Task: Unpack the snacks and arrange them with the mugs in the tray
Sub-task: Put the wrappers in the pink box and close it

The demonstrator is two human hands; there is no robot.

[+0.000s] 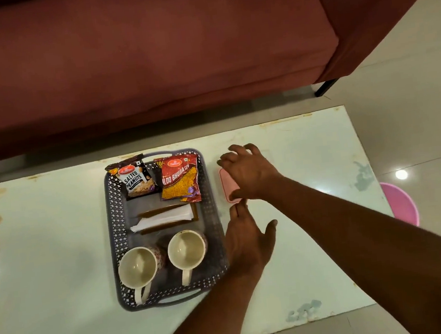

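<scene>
A grey perforated tray (pixel 117 232) sits on the white table. Inside it lie a dark salted peanuts packet (pixel 135 180), a red aloo bhujia packet (pixel 180 179), a napkin holder with white napkins (pixel 165 217), and two cream mugs (pixel 139 269) (pixel 186 250) at the near end. Just right of the tray rests a small pink box (pixel 228 185). My right hand (pixel 250 172) lies over the box with fingers spread. My left hand (pixel 247 241) hovers just in front of the box, fingers apart, holding nothing.
The white table (pixel 314 211) has worn edges and chipped spots near its right and front sides. A maroon sofa (pixel 147 52) stands beyond it. A pink stool (pixel 401 202) sits on the floor at the right.
</scene>
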